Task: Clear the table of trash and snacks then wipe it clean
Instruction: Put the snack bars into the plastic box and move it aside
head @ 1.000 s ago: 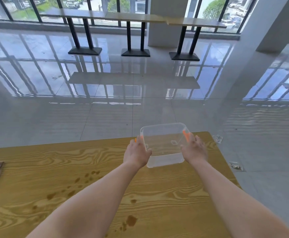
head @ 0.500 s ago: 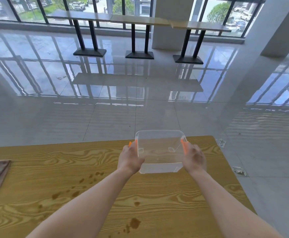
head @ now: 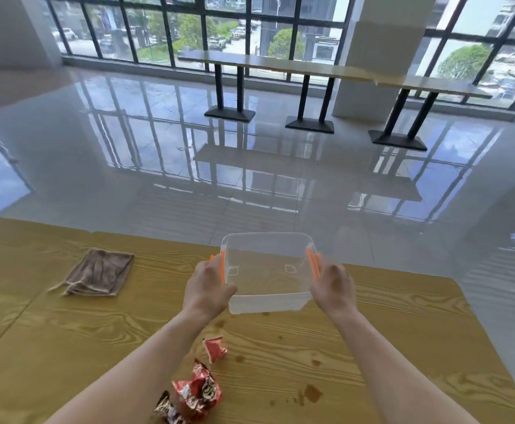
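Observation:
A clear plastic container [head: 267, 280] with orange side clips is held over the far part of the wooden table [head: 388, 347]. My left hand [head: 205, 290] grips its left side and my right hand [head: 332, 286] grips its right side. It holds nothing. A small red wrapper piece [head: 215, 348] lies on the table below my left wrist. A crumpled red snack wrapper [head: 199, 391] and a darker wrapper [head: 166, 410] lie nearer me, partly behind my left forearm. A folded brown cloth [head: 98, 272] lies at the left. Brown stains [head: 311, 393] dot the wood.
The table's far edge runs just behind the container, and its right corner is at the right. Beyond it lies shiny tiled floor. A long counter on black legs [head: 308, 96] stands by the windows, next to a white pillar [head: 378, 56].
The view has swung left and back. The container, still in both hands, now sits more toward the table's middle. The cloth and the wrappers have come into view.

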Tool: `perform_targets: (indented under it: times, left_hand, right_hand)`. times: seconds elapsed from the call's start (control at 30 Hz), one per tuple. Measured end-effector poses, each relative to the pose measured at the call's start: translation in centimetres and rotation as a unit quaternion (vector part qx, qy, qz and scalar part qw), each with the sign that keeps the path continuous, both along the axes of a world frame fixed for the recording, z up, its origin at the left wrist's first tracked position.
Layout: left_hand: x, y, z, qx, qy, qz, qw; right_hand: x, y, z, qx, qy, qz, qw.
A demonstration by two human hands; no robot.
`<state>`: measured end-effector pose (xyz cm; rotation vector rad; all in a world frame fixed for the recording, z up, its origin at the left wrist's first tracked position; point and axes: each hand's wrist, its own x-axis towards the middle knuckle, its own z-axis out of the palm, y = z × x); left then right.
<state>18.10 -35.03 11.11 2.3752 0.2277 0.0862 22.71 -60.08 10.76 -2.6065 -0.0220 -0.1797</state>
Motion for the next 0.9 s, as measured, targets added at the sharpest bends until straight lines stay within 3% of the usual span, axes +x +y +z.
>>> perform_targets:
  times: [0.27,0.5,0.9]
  left_hand:
    - [-7.1,11.7,1.3,0.03,-0.019,0.092,0.995]
    - [-14.8,20.7,1.0,0.014,0.019,0.176,0.984]
    - [-22.2,27.0,-1.6,-0.007,0.079,0.255,0.964]
  right_hand:
    - [-2.8,12.3,1.5,-0.026,-0.013,0.099,0.995]
    - [-7.0,22.2,0.9,0.0,0.021,0.178,0.984]
    - [-11.8,31.0,-3.3,0.016,0.081,0.249,0.965]
